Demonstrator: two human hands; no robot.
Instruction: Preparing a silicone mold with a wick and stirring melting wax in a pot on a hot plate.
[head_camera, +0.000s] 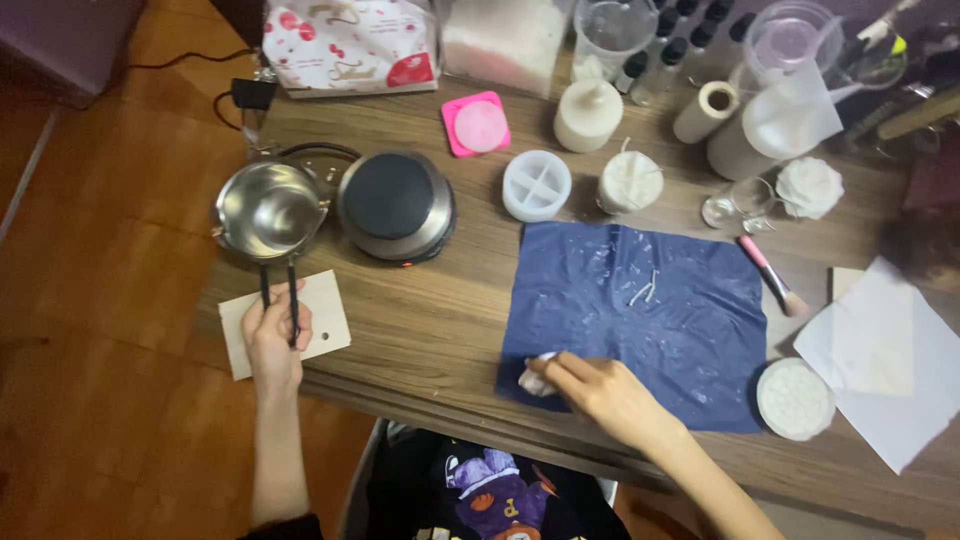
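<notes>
My left hand (273, 338) grips the two black wire handles of a small steel pot (268, 209), which hangs over the table's left edge beside a round black hot plate (395, 203). Under the handles lies a pale wooden board (325, 305). My right hand (590, 385) pinches a small white wad (535, 377) against the near left corner of a dark blue cloth (650, 320). White flecks speckle the cloth, and a short white wick piece (643, 293) lies on it.
Behind the cloth stand a white round mould (536, 185), a white candle (630, 181), a pink dish (477, 124), a cream candle (588, 114), bottles and plastic cups. A brush (772, 276), a glass (737, 204), white paper (885, 355) and a white disc (795, 398) lie right.
</notes>
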